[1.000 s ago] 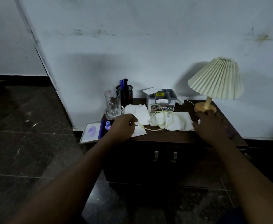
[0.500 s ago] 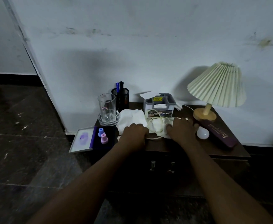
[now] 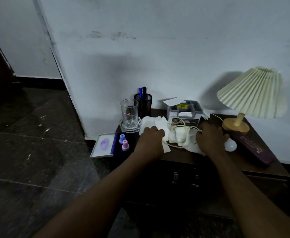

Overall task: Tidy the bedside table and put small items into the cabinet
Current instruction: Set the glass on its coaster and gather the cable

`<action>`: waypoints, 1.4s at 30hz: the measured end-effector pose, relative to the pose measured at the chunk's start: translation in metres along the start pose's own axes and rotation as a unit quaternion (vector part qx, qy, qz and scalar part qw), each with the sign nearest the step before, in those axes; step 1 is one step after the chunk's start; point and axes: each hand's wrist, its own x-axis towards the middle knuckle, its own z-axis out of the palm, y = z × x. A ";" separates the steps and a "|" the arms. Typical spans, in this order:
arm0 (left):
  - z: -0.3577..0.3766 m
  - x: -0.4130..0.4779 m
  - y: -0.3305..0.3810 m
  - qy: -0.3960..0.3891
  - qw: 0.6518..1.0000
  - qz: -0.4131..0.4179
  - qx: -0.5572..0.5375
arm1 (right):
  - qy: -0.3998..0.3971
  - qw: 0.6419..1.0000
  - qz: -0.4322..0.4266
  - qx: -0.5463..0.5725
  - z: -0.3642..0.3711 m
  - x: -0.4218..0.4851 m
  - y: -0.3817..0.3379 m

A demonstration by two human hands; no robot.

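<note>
1. The left hand (image 3: 150,140) lies on the white tissues (image 3: 158,123) in the middle of the tabletop (image 3: 180,155). Its fingers bend down onto the paper. The back of the hand hides the fingertips, so I cannot tell if it pinches a tissue or only presses on it.
2. The right hand (image 3: 211,137) is on the other side of the pile. Its bent fingers touch the tissues, where a thin pale cord (image 3: 176,128) loops over them. I cannot tell if this hand grips anything either.
3. Other small things lie around. A white bulb (image 3: 230,145) sits just beside the right hand, and a long purple case (image 3: 254,149) lies near the lamp (image 3: 250,93). A little blue bottle (image 3: 122,138) and a pink bottle (image 3: 125,145) stand at the left end, beside a flat grey tray (image 3: 103,145) that sticks out over the edge.
4. A glass (image 3: 128,114), a pen pot (image 3: 143,103) and a grey box (image 3: 185,110) stand at the back by the wall.
5. The cabinet (image 3: 158,182) under the tabletop looks shut. Its two handles (image 3: 175,176) sit side by side. So I think no small thing has gone in yet.
6. I think the step now is to gather the tissues and the cord into one bunch.
7. The next move needs a good hold on the soft pile. The cord runs close to the grey box and could snag on it, so it should be lifted slowly. One hand must be free to pull a cabinet door open.
</note>
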 end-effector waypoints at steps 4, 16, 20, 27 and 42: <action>-0.006 0.000 -0.011 -0.069 0.996 -0.050 0.002 | 0.044 0.988 -0.068 0.128 -0.007 0.004 0.003; 0.002 0.007 -0.017 -0.032 0.998 -0.037 0.031 | 0.044 0.737 0.153 0.656 -0.020 0.004 -0.006; 0.006 0.009 -0.016 -0.027 0.999 -0.031 0.033 | -0.034 0.569 0.217 0.792 -0.024 0.011 -0.007; 0.013 0.017 -0.016 -0.006 0.999 -0.028 0.037 | -0.114 0.446 0.224 0.859 -0.035 0.007 -0.014; -0.001 0.020 -0.017 0.047 0.990 -0.043 -0.127 | -0.162 0.422 0.214 0.866 -0.057 -0.020 -0.027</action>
